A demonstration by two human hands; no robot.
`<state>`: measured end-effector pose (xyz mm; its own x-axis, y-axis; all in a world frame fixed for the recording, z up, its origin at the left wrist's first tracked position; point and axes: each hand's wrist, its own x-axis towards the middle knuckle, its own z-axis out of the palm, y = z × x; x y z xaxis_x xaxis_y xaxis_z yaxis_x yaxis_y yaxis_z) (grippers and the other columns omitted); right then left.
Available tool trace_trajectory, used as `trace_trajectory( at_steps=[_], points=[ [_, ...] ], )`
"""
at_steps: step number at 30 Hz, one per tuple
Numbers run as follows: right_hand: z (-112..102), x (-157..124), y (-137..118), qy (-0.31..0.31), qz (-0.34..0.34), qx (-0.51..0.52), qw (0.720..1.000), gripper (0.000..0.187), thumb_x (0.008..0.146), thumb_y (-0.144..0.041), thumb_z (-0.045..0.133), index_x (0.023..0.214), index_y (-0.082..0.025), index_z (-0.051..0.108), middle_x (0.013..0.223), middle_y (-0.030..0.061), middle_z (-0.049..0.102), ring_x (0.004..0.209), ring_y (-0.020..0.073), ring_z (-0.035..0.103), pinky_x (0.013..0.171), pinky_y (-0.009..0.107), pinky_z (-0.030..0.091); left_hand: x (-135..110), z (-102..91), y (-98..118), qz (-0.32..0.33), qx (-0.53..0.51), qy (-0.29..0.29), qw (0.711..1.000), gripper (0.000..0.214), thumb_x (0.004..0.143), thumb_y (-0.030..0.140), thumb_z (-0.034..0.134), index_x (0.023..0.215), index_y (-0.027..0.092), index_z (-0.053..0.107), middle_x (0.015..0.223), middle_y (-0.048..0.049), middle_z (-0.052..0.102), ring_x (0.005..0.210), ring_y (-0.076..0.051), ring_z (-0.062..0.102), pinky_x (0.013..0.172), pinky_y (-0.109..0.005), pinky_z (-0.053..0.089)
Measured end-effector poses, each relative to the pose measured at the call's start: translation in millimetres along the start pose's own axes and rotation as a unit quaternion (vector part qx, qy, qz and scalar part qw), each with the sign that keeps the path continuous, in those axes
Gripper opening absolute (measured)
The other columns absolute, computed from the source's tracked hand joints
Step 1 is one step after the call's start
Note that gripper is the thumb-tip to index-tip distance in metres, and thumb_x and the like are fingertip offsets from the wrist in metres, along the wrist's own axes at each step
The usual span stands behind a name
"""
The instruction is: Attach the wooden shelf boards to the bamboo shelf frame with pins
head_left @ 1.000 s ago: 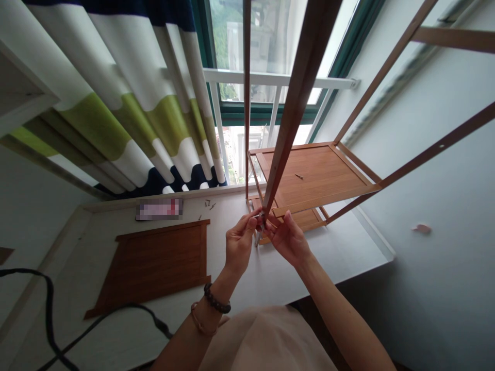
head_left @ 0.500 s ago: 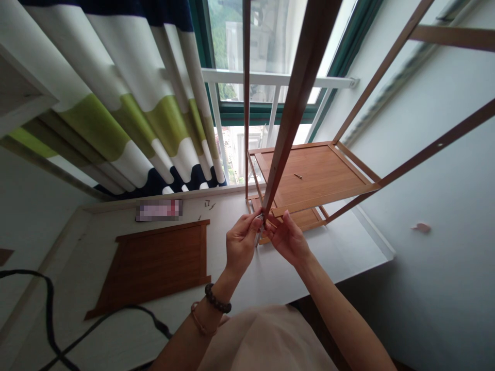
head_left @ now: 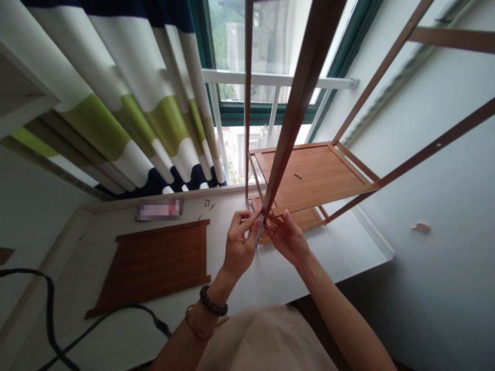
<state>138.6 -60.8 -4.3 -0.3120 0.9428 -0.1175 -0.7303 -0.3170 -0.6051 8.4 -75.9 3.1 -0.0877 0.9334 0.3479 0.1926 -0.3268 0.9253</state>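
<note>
A brown wooden shelf rack (head_left: 288,121) stands before me, its nearest post running down between my hands. At that post, by the corner of the middle shelf (head_left: 328,172), my left hand (head_left: 243,242) is closed in a pinch. Whatever lies between its thumb and forefinger is too small and covered to make out. My right hand (head_left: 290,239) is on the other side of the post, its thumb up by the shelf's front edge and its fingers curled against the post, partly hidden. A single screw (head_left: 297,176) lies on the middle shelf.
A loose wooden shelf panel (head_left: 154,263) lies on the white surface (head_left: 305,273) to the left. Several small screws (head_left: 209,205) and a blurred packet (head_left: 159,210) are behind it. A black strap (head_left: 48,299) crosses the lower left. Striped curtains (head_left: 116,103) hang by the window.
My left hand has turned slightly and its wrist has shifted a little left and down; the fingers stay at the post. My right hand has barely moved. The rack's upper posts have shifted slightly right.
</note>
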Motion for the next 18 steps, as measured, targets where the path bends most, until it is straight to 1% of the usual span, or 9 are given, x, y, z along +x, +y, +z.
trace_trajectory(
  at_steps=[3, 7, 12, 18],
  points=[
    [0.3, 0.1, 0.1, 0.007, -0.002, -0.009, 1.000, 0.025, 0.082, -0.039, 0.052, 0.089, -0.020, 0.067, 0.101, 0.0027, 0.065, 0.069, 0.0105, 0.058, 0.073, 0.027, 0.048, 1.2, -1.2, -0.5, 0.008, 0.012, 0.008, 1.000, 0.030, 0.080, 0.025, 0.055, 0.109, 0.027, 0.061, 0.087, -0.0019, 0.049, 0.082, -0.012, 0.050, 0.071, -0.021, 0.044],
    [1.0, 0.0, -0.2, 0.006, -0.004, -0.012, 1.000, 0.026, 0.082, -0.039, 0.052, 0.091, -0.020, 0.066, 0.103, 0.0029, 0.065, 0.069, 0.0097, 0.057, 0.073, 0.026, 0.048, 3.4, -2.8, -0.4, 0.016, 0.008, 0.016, 1.000, 0.030, 0.077, 0.024, 0.059, 0.106, 0.027, 0.063, 0.083, -0.0013, 0.054, 0.077, -0.011, 0.052, 0.065, -0.020, 0.044],
    [2.7, -1.0, -1.5, 0.006, 0.001, -0.009, 1.000, 0.028, 0.082, -0.039, 0.051, 0.096, -0.019, 0.065, 0.105, 0.0035, 0.064, 0.070, 0.0099, 0.057, 0.073, 0.026, 0.048, 5.2, -5.7, -1.9, 0.030, 0.000, 0.030, 0.999, 0.024, 0.072, 0.023, 0.065, 0.096, 0.025, 0.068, 0.082, -0.0019, 0.061, 0.075, -0.013, 0.056, 0.067, -0.024, 0.046],
    [3.1, -1.2, -2.5, 0.009, 0.009, -0.019, 1.000, 0.028, 0.082, -0.040, 0.051, 0.096, -0.020, 0.065, 0.108, 0.0038, 0.063, 0.069, 0.0099, 0.056, 0.073, 0.027, 0.048, 7.2, -8.0, -4.8, 0.024, 0.004, 0.039, 0.999, 0.017, 0.072, 0.025, 0.064, 0.088, 0.023, 0.070, 0.082, -0.0023, 0.062, 0.075, -0.013, 0.056, 0.067, -0.025, 0.046]
  ],
)
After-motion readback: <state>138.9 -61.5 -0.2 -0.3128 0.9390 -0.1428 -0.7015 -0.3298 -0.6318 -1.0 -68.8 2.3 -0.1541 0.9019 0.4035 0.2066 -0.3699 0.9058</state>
